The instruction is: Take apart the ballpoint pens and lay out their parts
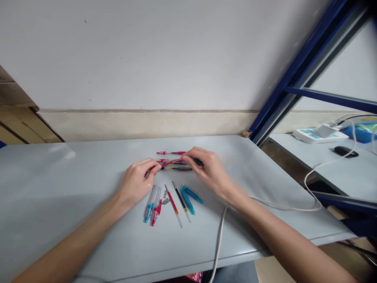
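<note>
My left hand (138, 175) pinches the left end of a slim red pen (171, 162), and the fingers of my right hand (211, 169) close on its right end. It is held just above a few pens lying crosswise on the table. Among these are a pink pen (178, 153) at the back and a grey pen (182, 168) nearer me. Closer still lie clear barrels with blue and pink ends (153, 202), a red refill (173, 202), a black refill (180, 199) and two blue pen parts (187, 199). Small clear pieces (165, 201) sit between barrels and refills.
A white cable (220, 236) runs across the grey table (73, 196) under my right forearm. A blue metal frame (275, 94) rises at the right. Beyond it, a white power strip (319, 135) and a black mouse (345, 151) lie on another surface.
</note>
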`<action>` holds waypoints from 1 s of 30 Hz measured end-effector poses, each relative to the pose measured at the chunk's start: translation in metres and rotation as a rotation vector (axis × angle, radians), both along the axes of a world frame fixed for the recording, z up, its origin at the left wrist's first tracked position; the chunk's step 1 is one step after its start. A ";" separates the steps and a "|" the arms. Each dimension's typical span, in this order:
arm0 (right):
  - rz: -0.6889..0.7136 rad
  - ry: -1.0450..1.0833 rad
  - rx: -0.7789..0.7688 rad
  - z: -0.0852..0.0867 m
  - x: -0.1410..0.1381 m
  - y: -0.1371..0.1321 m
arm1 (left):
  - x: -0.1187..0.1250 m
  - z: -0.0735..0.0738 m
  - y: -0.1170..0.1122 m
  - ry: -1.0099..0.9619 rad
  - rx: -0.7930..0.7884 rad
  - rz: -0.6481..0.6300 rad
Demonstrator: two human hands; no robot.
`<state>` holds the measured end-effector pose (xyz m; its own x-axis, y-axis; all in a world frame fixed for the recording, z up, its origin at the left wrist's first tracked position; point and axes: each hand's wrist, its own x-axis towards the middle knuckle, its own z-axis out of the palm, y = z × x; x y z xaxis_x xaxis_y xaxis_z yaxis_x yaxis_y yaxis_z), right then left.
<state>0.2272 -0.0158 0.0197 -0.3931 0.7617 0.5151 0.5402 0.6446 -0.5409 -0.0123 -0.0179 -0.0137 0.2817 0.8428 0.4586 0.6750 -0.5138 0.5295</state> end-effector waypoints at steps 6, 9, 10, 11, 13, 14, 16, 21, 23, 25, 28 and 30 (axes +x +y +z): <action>-0.072 -0.355 -0.246 -0.003 0.020 0.006 | 0.001 0.002 -0.002 0.001 -0.016 -0.002; 0.002 -0.375 -0.244 -0.010 0.017 0.003 | 0.001 0.001 -0.002 0.005 -0.018 -0.011; 0.012 -0.375 -0.241 -0.011 0.016 0.002 | 0.001 0.001 -0.002 0.005 -0.015 -0.014; 0.018 -0.376 -0.241 -0.011 0.015 0.001 | 0.001 0.001 -0.002 0.005 -0.014 -0.017; 0.021 -0.381 -0.249 -0.010 0.014 0.000 | 0.001 0.001 -0.002 0.006 -0.016 -0.020; 0.018 -0.380 -0.252 -0.009 0.014 -0.001 | 0.001 0.001 -0.002 0.004 -0.017 -0.020; 0.003 -0.359 -0.250 -0.005 0.013 -0.002 | 0.002 0.002 -0.002 -0.008 -0.018 -0.025; 0.045 0.031 -0.457 0.001 0.006 -0.001 | 0.007 0.005 -0.006 -0.057 -0.017 -0.077; 0.146 0.305 -0.616 -0.002 0.000 -0.002 | 0.010 0.005 -0.008 -0.069 -0.014 -0.107; 0.191 0.532 -0.698 -0.007 -0.007 -0.003 | 0.013 0.006 -0.009 -0.081 -0.012 -0.133; 0.165 0.735 -0.726 -0.014 -0.017 -0.007 | 0.015 0.006 -0.011 -0.104 -0.015 -0.155; 0.126 0.821 -0.739 -0.015 -0.018 -0.007 | 0.014 0.006 -0.011 -0.127 -0.020 -0.163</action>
<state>0.2089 -0.0225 0.0051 -0.2372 0.9673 0.0900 -0.2048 0.0408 -0.9780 0.0021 -0.0288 -0.0072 0.3562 0.7999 0.4829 0.5113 -0.5995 0.6158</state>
